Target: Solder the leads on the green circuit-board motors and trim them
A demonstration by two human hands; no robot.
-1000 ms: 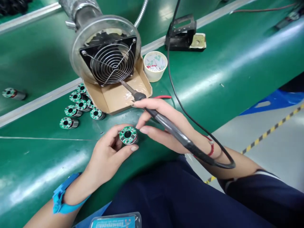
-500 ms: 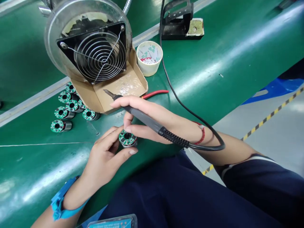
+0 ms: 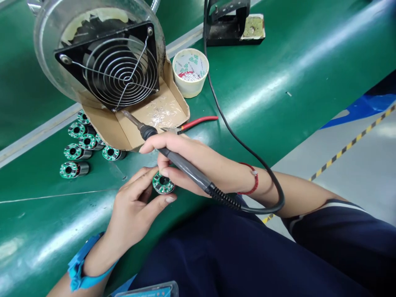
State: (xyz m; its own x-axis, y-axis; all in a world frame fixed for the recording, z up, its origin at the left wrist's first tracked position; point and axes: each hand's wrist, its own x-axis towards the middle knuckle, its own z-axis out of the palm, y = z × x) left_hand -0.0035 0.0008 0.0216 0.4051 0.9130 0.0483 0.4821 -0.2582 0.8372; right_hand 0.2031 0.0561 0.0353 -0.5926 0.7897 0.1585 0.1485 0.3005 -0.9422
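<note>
My left hand (image 3: pixel 133 206) is closed around a small cylindrical motor (image 3: pixel 163 184) with a round green circuit board on top. A soldering iron (image 3: pixel 185 168) lies in my right hand (image 3: pixel 188 159), its bare tip pointing up and left, over the cardboard tray and away from the motor. The thumb and a finger of that same hand touch the upper edge of the green board; whether they pinch anything small there is hidden. Several similar motors (image 3: pixel 74 170) with green boards lie on the bench to the left.
A round fan with a wire guard (image 3: pixel 126 78) stands behind a cardboard tray (image 3: pixel 136 134) holding clear scraps. Red-handled cutters (image 3: pixel 201 121) lie beside it. Farther back are a white tub (image 3: pixel 192 84) and an iron stand with sponge (image 3: pixel 253 28). The iron's black cable (image 3: pixel 227 126) crosses the bench.
My view has shifted slightly, bringing the cutters' jaws into sight. The soldering iron has turned a little in my right hand. Both hands stay at the same motor.
</note>
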